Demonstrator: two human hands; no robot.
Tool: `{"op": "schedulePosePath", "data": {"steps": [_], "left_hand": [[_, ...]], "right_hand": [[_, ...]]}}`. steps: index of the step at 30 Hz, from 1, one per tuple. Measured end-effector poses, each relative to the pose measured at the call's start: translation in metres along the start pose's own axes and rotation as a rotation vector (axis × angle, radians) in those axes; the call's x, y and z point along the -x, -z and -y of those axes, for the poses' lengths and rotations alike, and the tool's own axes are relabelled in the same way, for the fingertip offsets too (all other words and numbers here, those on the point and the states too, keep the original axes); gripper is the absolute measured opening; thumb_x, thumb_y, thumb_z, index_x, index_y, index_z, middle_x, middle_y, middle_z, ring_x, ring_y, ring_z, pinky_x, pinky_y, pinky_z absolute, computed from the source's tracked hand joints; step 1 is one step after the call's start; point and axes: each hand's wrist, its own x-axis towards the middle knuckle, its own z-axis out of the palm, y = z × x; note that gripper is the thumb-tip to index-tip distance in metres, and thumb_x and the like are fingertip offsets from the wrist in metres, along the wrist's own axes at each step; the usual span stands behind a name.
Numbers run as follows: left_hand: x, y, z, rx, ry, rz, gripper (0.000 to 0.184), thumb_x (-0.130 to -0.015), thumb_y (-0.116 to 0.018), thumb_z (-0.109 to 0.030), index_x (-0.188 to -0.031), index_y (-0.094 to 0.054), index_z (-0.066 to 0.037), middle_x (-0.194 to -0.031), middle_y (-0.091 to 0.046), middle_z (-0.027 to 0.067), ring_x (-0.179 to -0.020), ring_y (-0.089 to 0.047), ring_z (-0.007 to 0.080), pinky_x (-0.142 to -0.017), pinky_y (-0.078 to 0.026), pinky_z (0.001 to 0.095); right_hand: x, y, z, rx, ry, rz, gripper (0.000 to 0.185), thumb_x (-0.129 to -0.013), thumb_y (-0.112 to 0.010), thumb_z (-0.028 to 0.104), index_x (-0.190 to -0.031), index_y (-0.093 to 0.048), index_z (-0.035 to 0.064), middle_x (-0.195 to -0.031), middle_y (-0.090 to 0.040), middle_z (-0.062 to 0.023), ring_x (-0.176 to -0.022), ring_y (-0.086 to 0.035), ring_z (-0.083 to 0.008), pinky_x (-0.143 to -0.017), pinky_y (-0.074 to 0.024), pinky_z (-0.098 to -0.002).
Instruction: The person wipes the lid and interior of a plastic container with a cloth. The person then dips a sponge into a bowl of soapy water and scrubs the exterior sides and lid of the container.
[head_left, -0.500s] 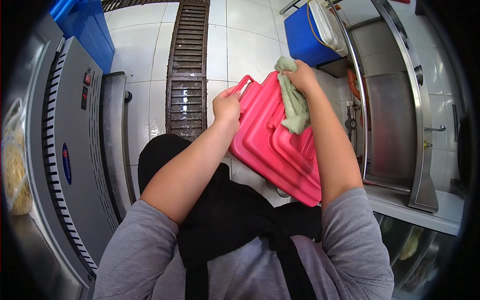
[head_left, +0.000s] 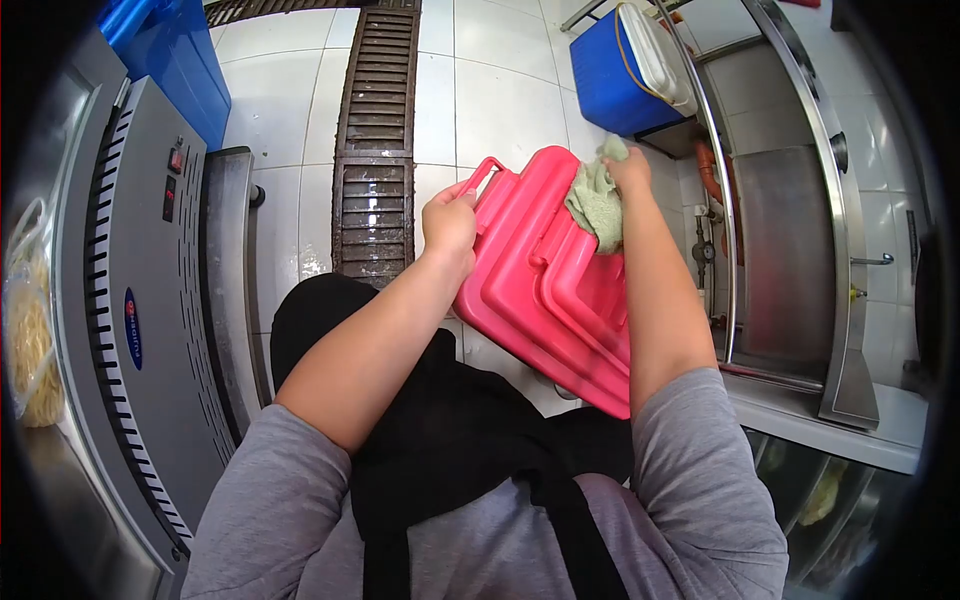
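Observation:
A large pinkish-red plastic lid or panel with stepped ridges [head_left: 530, 270] is held tilted in front of my body. At its upper left, my left hand [head_left: 449, 224] grips the edge just below a loop-shaped handle. My right hand [head_left: 627, 170] is closed on a pale green cloth [head_left: 597, 204], which lies against the panel's upper right side. Part of the cloth bunches up above the fingers. My right forearm hides the panel's right edge.
A dark drain grate [head_left: 374, 200] runs along the white tiled floor [head_left: 505, 95]. At the left is a grey appliance [head_left: 150, 290] beside a blue bin [head_left: 180, 75]. A blue cooler [head_left: 610, 90] and a steel sink [head_left: 785, 250] are at the right.
My right hand has moved down and slightly right with the cloth, which is now more bunched. The panel has shifted slightly, and its handle loop shows more clearly.

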Motion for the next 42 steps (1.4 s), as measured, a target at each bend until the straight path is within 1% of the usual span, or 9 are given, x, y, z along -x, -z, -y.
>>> {"op": "schedulePosePath", "data": {"steps": [3,5,14,19,21,27,34,39,42], "left_hand": [[-0.003,0.000,0.002,0.003,0.003,0.009,0.024,-0.096,-0.050,-0.007,-0.117,-0.057,0.003,-0.098,-0.063,0.0140,-0.081,-0.063,0.0205,-0.072,-0.054,0.0343],[-0.004,0.000,0.003,-0.022,-0.010,-0.001,0.024,-0.096,-0.049,-0.008,-0.116,-0.057,0.003,-0.098,-0.063,0.0139,-0.081,-0.063,0.0210,-0.073,-0.054,0.0350],[-0.007,0.002,0.007,0.013,-0.016,0.031,0.025,-0.097,-0.049,-0.008,-0.117,-0.057,0.001,-0.098,-0.063,0.0144,-0.084,-0.064,0.0218,-0.073,-0.055,0.0365],[-0.009,0.003,0.002,0.029,-0.009,0.080,0.025,-0.095,-0.050,-0.009,-0.117,-0.058,0.001,-0.091,-0.060,0.0100,-0.076,-0.060,0.0201,-0.069,-0.053,0.0360],[-0.008,0.002,-0.002,0.022,-0.009,0.075,0.025,-0.094,-0.053,-0.011,-0.117,-0.058,0.000,-0.086,-0.058,0.0071,-0.074,-0.058,0.0195,-0.067,-0.052,0.0370],[-0.028,0.009,-0.006,0.111,0.178,0.119,0.051,-0.096,-0.038,-0.043,-0.115,-0.059,0.000,-0.079,-0.042,0.0030,-0.068,-0.043,0.0192,-0.067,-0.046,0.0385],[-0.023,0.018,-0.005,0.066,0.124,0.212,0.043,-0.099,-0.034,-0.033,-0.116,-0.056,-0.001,-0.088,-0.055,0.0055,-0.082,-0.053,0.0211,-0.080,-0.045,0.0416],[-0.014,0.026,-0.007,-0.197,-0.009,0.468,0.047,-0.099,-0.040,-0.039,-0.127,-0.054,-0.004,-0.114,-0.062,0.0107,-0.096,-0.061,0.0196,-0.086,-0.047,0.0353],[-0.005,0.023,0.003,-0.559,-0.391,0.608,0.052,-0.089,-0.065,-0.023,-0.135,-0.049,-0.005,-0.116,-0.062,0.0129,-0.101,-0.062,0.0211,-0.092,-0.048,0.0355]], "right_hand": [[0.017,0.008,0.016,-0.344,0.050,-0.087,0.047,-0.077,-0.071,0.017,-0.120,-0.058,0.0046,-0.114,-0.062,-0.0224,-0.107,-0.059,-0.0381,-0.091,-0.0475,-0.0397],[0.055,0.036,0.057,-0.194,0.390,0.088,0.040,-0.076,-0.066,0.009,-0.116,-0.063,0.0108,-0.112,-0.063,-0.0195,-0.106,-0.059,-0.0367,-0.092,-0.0469,-0.0387],[0.127,0.044,0.086,0.047,0.810,0.068,0.024,-0.075,-0.059,0.007,-0.090,-0.074,0.0175,-0.097,-0.066,-0.0054,-0.097,-0.060,-0.0290,-0.086,-0.0489,-0.0409],[0.105,0.065,0.105,-0.106,0.308,0.219,0.017,-0.076,-0.063,0.015,-0.090,-0.073,0.0134,-0.098,-0.067,-0.0100,-0.095,-0.062,-0.0315,-0.081,-0.0507,-0.0427],[0.136,0.054,0.114,0.388,0.659,0.107,0.017,-0.076,-0.064,0.018,-0.090,-0.072,0.0142,-0.099,-0.065,-0.0103,-0.095,-0.062,-0.0295,-0.078,-0.0492,-0.0451],[0.301,0.061,0.109,0.095,0.892,-0.016,0.014,-0.076,-0.059,0.016,-0.082,-0.069,0.0093,-0.092,-0.061,-0.0043,-0.097,-0.055,-0.0224,-0.077,-0.0443,-0.0416],[0.340,0.126,-0.039,-0.323,0.422,0.519,0.043,-0.065,-0.051,-0.006,-0.102,-0.068,0.0066,-0.102,-0.064,-0.0194,-0.097,-0.060,-0.0362,-0.089,-0.0477,-0.0376],[0.341,0.147,-0.075,-0.831,0.063,0.140,0.052,-0.076,-0.055,0.000,-0.128,-0.053,0.0051,-0.118,-0.062,-0.0183,-0.115,-0.056,-0.0347,-0.101,-0.0406,-0.0397],[0.328,0.091,-0.062,-0.390,0.308,-0.364,0.053,-0.077,-0.064,0.006,-0.129,-0.053,0.0068,-0.133,-0.052,-0.0125,-0.127,-0.045,-0.0335,-0.106,-0.0345,-0.0438]]}}
